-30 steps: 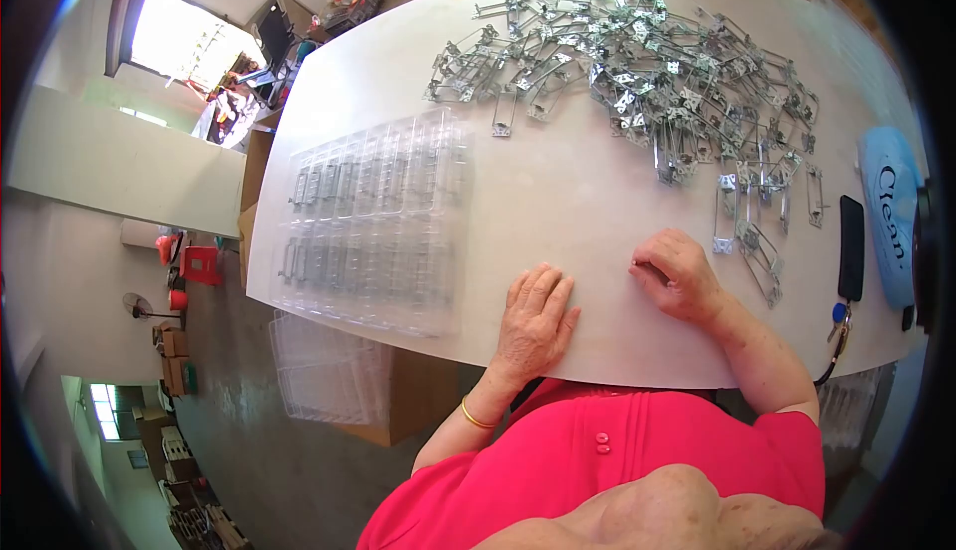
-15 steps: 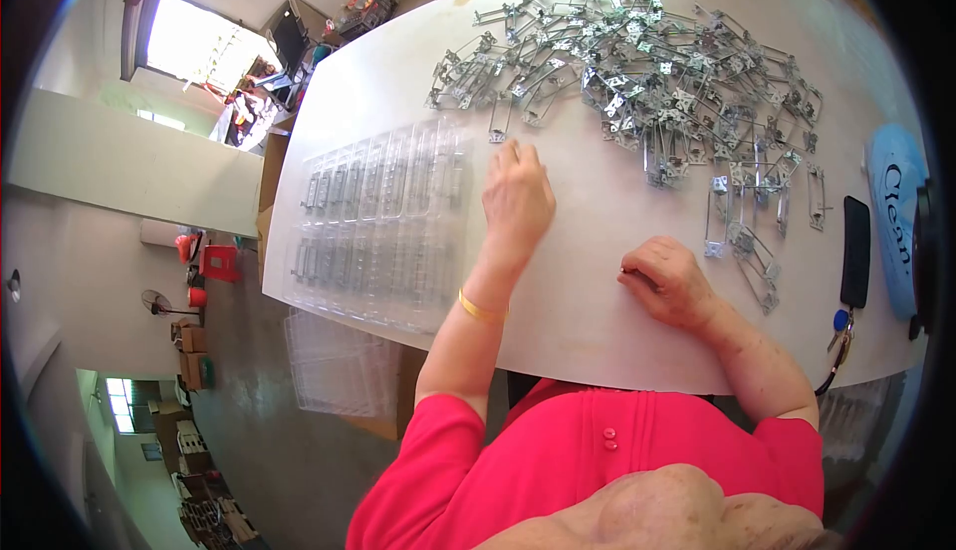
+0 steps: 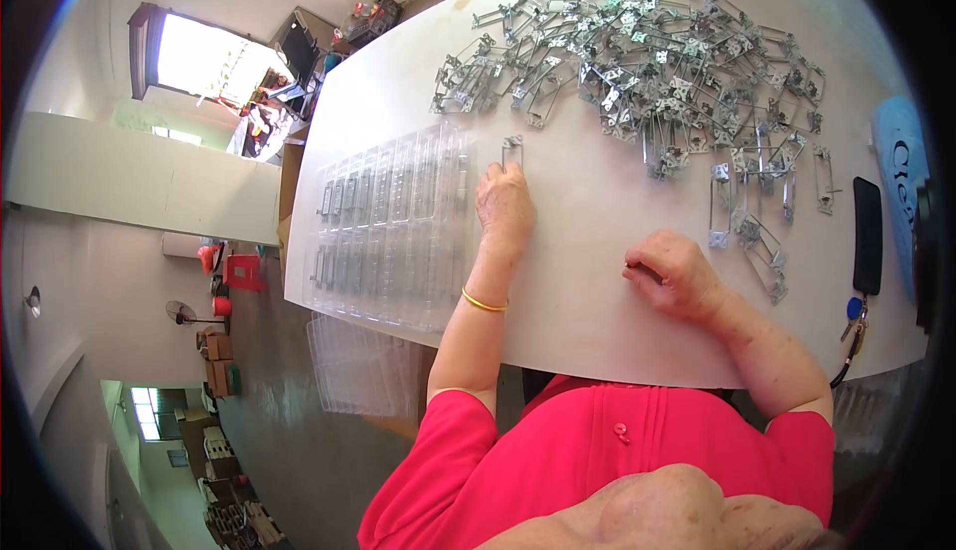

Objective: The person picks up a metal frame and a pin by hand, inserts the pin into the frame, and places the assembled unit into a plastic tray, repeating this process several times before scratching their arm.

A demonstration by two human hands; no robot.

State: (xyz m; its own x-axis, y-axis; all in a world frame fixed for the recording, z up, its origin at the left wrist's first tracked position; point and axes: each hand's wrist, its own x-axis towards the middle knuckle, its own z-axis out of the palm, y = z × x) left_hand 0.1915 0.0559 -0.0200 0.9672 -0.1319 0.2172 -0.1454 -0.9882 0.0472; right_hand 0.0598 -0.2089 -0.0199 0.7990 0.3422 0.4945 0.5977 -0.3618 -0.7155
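My left hand has its fingers closed on one end of a small metal wire bracket, whose far end with a plate sticks out beyond my fingertips. To its left lies a clear plastic tray with rows of slots, several of them filled with similar metal brackets. Farther back spreads a large tangled pile of metal wire brackets. My right hand rests on the table, fingers curled in loosely, with nothing visible in them. Loose brackets lie just to its right.
The white table has a curved front edge close to my body. A black phone-like object and keys lie at the right, beside a blue packet. More clear trays sit below the table's left edge.
My left hand has gripped the near bracket and drawn it slightly toward me, away from the pile. My right hand stays in the same place. The view has shifted a little.
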